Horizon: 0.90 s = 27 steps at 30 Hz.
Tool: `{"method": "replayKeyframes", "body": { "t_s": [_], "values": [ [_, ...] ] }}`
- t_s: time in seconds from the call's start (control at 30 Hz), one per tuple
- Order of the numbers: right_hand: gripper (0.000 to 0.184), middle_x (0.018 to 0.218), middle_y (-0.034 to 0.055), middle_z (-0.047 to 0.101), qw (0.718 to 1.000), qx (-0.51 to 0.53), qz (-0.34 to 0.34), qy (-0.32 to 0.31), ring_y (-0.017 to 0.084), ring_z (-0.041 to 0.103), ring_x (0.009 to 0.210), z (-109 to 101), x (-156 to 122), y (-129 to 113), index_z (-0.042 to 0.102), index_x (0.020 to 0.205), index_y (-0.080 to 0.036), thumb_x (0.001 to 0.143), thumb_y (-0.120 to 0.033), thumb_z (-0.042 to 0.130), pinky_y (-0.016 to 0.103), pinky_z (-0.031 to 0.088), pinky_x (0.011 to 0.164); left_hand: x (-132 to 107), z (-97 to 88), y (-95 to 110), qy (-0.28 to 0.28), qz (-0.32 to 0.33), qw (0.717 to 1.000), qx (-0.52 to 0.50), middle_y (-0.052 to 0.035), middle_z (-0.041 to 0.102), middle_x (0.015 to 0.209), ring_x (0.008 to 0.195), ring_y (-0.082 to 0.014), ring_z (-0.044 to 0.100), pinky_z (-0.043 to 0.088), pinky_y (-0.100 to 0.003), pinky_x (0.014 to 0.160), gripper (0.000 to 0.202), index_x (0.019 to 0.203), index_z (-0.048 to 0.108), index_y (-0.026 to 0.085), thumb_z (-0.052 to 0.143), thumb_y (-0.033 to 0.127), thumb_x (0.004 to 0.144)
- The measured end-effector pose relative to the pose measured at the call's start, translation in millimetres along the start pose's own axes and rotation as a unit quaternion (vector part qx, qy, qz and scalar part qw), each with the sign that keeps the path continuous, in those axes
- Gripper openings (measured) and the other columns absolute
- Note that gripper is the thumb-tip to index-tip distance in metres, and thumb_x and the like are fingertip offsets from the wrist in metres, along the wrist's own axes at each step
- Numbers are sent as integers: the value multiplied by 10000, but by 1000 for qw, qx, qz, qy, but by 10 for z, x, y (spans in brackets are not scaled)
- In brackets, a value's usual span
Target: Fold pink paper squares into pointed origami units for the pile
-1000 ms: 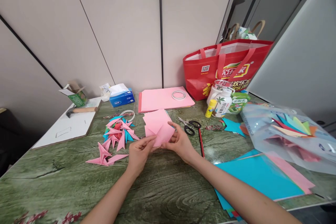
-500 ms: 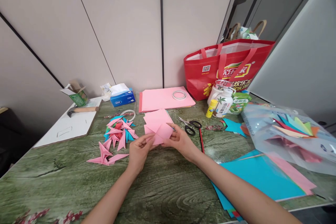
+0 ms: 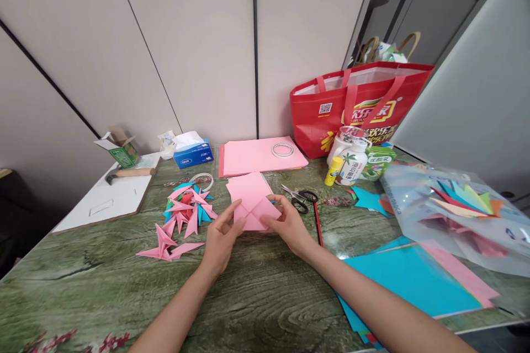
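Note:
A small pink paper square (image 3: 257,214), partly folded with creases showing, is held between both hands just above the green wood-pattern table (image 3: 103,287). My left hand (image 3: 220,238) grips its left edge with thumb and fingers. My right hand (image 3: 287,223) pinches its right side. Behind the piece lies a small stack of pink squares (image 3: 248,186). To the left sits a pile of folded pink, blue and red paper shapes (image 3: 184,212).
Black-handled scissors (image 3: 300,197) and a red pencil (image 3: 317,224) lie right of my hands. Behind are large pink sheets (image 3: 256,157) with a tape ring (image 3: 282,149), a tissue box (image 3: 191,154), a glue stick (image 3: 331,171), a red bag (image 3: 356,105). Blue sheets (image 3: 406,278) lie right.
The pink piece has been lowered and flattened toward the table. My left hand's fingers shifted up along its left edge; my right hand stays on the right side.

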State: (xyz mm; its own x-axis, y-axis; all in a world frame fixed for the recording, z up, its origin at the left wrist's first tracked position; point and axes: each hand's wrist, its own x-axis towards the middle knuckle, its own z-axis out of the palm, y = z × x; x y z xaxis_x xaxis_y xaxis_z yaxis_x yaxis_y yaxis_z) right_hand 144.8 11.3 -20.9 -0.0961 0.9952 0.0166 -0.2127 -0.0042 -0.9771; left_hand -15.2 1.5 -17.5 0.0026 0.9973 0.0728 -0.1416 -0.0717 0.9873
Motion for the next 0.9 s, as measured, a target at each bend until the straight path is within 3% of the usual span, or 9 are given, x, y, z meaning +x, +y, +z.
{"method": "replayKeyframes", "body": {
  "t_s": [0.23, 0.43, 0.53, 0.63, 0.73, 0.9],
  "values": [
    [451, 776, -12, 586, 999, -12, -34, -12, 128, 562, 689, -54, 33, -2, 406, 972, -213, 600, -216, 660, 258, 441, 640, 43, -51, -17, 6, -8, 998, 64, -69, 669, 980, 896, -195, 593, 470, -248, 739, 317, 923, 668, 163, 676, 215, 610],
    [80, 676, -6, 572, 995, -78, -41, -38, 114, 524, 618, -44, 33, -6, 547, 687, -165, 656, -235, 569, 242, 412, 588, 43, -42, 42, 18, 9, 997, 79, -83, 647, 1034, 970, -225, 561, 452, -300, 808, 374, 971, 647, 161, 681, 221, 603],
    [117, 712, 12, 598, 996, -81, -31, -19, 128, 531, 650, -26, 26, 13, 602, 710, -155, 649, -249, 570, 253, 422, 609, 39, -37, 34, 16, 25, 999, 42, -84, 580, 1152, 1088, -223, 481, 414, -303, 864, 445, 1092, 579, 182, 646, 240, 656],
    [166, 737, 17, 601, 998, -61, -17, 4, 127, 528, 640, -14, 23, 13, 628, 752, -158, 653, -280, 577, 250, 438, 587, 25, -28, 11, -22, -10, 1000, 11, -87, 551, 1189, 1076, -232, 484, 436, -296, 823, 423, 1088, 586, 182, 633, 259, 674],
    [185, 760, 14, 573, 999, -36, -2, 0, 117, 518, 625, -17, 33, 27, 642, 790, -170, 668, -273, 548, 252, 469, 567, 16, -18, -2, -43, -52, 997, -21, -98, 618, 1081, 944, -225, 558, 469, -289, 743, 385, 1015, 634, 159, 658, 261, 645],
    [272, 917, 25, 528, 996, -36, -41, -73, 126, 538, 734, -38, 43, 131, 625, 863, -195, 629, -127, 503, 271, 508, 629, 36, -18, 14, -8, -83, 992, -96, -76, 671, 929, 814, -161, 589, 467, -244, 714, 331, 934, 670, 154, 685, 220, 610]
  ]
}}
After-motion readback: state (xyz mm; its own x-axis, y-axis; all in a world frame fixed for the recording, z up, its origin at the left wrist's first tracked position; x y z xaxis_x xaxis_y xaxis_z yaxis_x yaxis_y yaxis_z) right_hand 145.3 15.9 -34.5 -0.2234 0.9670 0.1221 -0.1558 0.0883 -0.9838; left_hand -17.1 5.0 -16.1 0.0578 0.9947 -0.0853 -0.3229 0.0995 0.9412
